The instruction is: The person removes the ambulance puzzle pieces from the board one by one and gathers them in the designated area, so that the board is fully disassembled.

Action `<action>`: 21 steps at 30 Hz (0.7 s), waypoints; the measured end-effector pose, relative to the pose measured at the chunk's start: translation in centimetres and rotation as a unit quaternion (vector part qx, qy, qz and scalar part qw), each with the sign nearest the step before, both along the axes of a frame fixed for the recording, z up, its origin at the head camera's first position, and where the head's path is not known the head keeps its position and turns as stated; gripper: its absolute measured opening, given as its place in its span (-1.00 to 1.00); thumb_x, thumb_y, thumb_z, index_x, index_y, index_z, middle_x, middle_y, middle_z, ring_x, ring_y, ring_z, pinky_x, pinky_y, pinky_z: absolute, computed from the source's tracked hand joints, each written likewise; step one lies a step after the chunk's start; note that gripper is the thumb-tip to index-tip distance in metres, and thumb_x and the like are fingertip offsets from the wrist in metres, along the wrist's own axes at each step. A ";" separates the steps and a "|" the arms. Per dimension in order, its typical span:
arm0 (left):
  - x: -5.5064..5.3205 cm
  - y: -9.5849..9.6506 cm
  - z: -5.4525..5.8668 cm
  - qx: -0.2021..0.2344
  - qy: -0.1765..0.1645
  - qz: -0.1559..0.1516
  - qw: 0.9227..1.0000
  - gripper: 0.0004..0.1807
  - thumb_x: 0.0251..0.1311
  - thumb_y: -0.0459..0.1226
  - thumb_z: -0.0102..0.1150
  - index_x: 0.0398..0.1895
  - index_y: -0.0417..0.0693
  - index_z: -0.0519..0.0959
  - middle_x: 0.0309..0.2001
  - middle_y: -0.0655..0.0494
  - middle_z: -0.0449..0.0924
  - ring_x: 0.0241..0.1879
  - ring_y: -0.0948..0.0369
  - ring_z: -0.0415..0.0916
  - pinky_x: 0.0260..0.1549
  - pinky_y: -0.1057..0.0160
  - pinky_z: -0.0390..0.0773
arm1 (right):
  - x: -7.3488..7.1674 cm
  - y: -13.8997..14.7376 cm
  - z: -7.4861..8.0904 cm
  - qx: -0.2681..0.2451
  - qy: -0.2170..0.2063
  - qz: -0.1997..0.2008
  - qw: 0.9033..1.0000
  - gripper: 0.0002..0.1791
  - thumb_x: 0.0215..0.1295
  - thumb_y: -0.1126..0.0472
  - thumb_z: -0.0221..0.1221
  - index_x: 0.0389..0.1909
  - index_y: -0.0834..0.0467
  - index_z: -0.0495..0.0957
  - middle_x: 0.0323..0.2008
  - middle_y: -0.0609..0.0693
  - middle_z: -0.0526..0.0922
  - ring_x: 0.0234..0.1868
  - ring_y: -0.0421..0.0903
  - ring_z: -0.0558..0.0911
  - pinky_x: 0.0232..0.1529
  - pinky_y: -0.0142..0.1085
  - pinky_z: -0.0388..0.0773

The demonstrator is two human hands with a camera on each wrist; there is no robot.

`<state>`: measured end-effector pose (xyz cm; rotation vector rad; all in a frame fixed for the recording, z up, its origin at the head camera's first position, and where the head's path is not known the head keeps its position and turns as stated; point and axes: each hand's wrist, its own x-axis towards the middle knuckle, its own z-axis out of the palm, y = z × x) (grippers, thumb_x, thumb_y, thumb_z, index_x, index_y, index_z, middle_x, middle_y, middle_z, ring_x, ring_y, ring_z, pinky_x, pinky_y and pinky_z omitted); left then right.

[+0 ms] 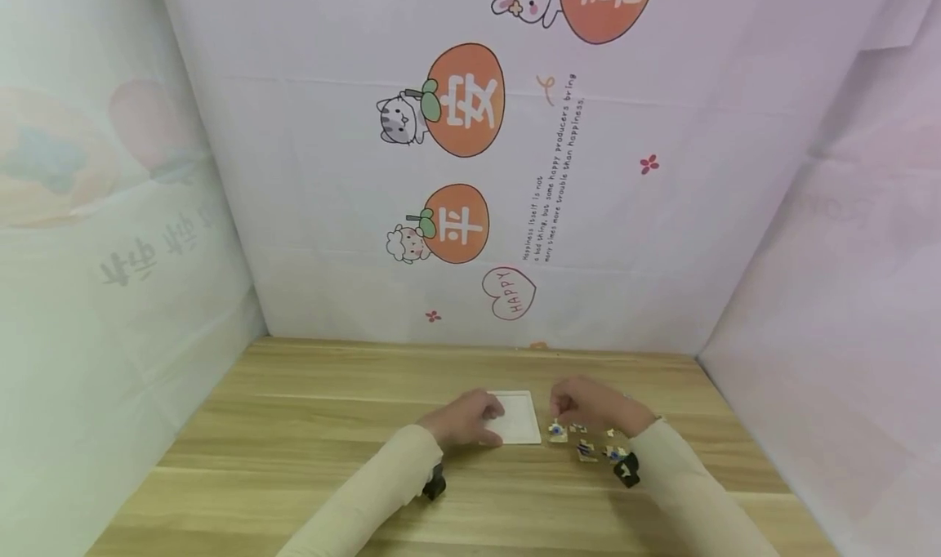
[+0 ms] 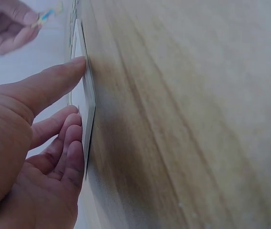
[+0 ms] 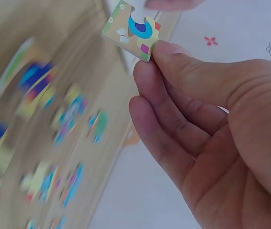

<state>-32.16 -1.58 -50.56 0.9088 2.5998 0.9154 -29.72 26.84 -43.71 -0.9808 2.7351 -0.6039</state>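
Note:
My right hand [image 1: 597,403] pinches a jigsaw puzzle piece [image 3: 121,29] between thumb and fingertips, off the table. The piece is a pale corner piece with a green border, a blue ring and a cutout. My left hand [image 1: 461,418] rests at the left side of a shallow white puzzle tray [image 1: 524,420], its thumb on the near rim. In the left wrist view, the left fingertips [image 2: 74,117] touch the tray [image 2: 90,98], and the right hand [image 2: 8,28] shows beyond it with the piece.
Several loose puzzle pieces [image 3: 70,114] lie right of the tray, below the right hand, blurred in the right wrist view. They rest on a wood-grain table [image 1: 353,377]. White printed sheets [image 1: 331,173] wall the table at the back and both sides.

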 end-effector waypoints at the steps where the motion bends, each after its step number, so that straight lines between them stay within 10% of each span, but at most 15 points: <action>1: 0.0 0.0 0.0 0.000 -0.002 0.001 1.000 -0.41 0.16 -0.15 0.58 0.22 -0.16 0.62 0.08 0.09 0.65 0.09 0.21 0.59 0.22 0.24 0.64 | 0.2 0.7 0.0 -0.001 -0.002 -0.003 1.000 -0.84 0.35 0.41 0.33 -0.35 0.11 0.60 -0.39 -0.10 0.65 -0.37 -0.32 0.52 -0.32 -0.44 0.56; 21: -0.2 0.0 -0.3 0.001 0.004 -0.002 1.000 -0.43 0.17 -0.15 0.57 0.22 -0.15 0.62 0.09 0.06 0.65 0.11 0.17 0.60 0.24 0.21 0.63 | 3.7 13.8 -1.4 -0.047 -0.021 -0.057 0.997 -0.87 0.27 0.45 0.32 -0.34 0.18 0.61 -0.36 -0.05 0.72 -0.33 -0.27 0.64 -0.29 -0.42 0.69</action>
